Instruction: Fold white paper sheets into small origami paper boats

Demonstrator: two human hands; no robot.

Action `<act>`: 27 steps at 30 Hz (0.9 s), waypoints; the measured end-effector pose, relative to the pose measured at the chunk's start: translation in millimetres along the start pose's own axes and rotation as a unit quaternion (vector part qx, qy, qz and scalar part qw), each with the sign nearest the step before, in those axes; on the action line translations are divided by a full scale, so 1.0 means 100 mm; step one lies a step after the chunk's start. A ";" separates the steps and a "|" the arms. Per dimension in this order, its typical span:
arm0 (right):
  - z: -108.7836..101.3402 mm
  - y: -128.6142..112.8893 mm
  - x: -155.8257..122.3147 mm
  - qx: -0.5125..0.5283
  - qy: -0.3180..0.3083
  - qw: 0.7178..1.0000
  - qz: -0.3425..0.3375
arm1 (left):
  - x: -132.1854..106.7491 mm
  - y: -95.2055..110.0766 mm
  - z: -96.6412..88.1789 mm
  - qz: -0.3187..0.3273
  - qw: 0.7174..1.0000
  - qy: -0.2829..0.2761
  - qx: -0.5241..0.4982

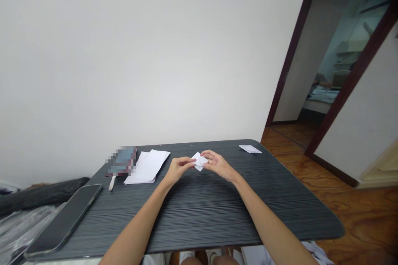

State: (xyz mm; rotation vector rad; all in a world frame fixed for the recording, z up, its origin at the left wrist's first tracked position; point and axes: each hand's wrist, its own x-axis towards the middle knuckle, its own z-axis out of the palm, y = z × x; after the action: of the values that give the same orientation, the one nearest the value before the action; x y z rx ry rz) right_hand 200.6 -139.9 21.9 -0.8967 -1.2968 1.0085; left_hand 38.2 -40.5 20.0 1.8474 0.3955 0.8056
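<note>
A small white folded paper (199,160), roughly diamond-shaped with creases showing, is held between both hands above the middle of the dark table (199,211). My left hand (179,169) pinches its left corner between thumb and fingers. On the opposite side, my right hand (219,165) grips the right corner, thumb below and fingers along the upper edge. Parts of the paper's edges are hidden behind the fingertips.
White paper sheets (149,166) lie at the left, beside a blurred-out item with a red edge (126,160) and white strap (112,183). A large phone (65,219) rests at the front left edge. Another folded white paper (250,149) sits at the back right.
</note>
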 end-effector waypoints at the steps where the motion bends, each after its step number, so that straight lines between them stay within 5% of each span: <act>1: -0.01 0.02 0.01 -0.009 -0.001 1.000 -0.006 | 0.00 0.00 0.01 -0.001 1.000 0.008 0.001; 5: -0.04 0.14 0.03 -0.145 0.046 0.988 -0.024 | -0.01 -0.04 0.03 -0.003 0.999 0.016 0.041; 8: -0.03 0.22 0.03 -0.299 0.082 0.948 -0.065 | -0.01 -0.09 0.03 0.019 0.992 0.013 0.126; 13: 0.01 0.23 -0.02 -0.476 0.038 0.871 -0.118 | -0.03 -0.16 0.01 0.105 0.930 -0.010 0.351; 16: 0.01 0.22 -0.04 -0.517 -0.011 0.848 -0.114 | -0.05 -0.18 0.00 0.139 0.897 -0.037 0.417; 21: 0.01 0.22 -0.05 -0.558 -0.035 0.823 -0.101 | -0.07 -0.13 0.01 0.155 0.885 -0.129 0.419; 27: 0.04 0.23 -0.07 -0.575 -0.036 0.811 -0.102 | -0.07 -0.07 0.04 0.179 0.872 -0.152 0.430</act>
State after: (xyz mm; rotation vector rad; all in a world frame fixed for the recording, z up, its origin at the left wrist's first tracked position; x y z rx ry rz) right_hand 194.4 -138.6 -1.8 -1.5559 -2.0411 -0.0414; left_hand 36.3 -44.5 10.4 2.9039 0.2129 0.5901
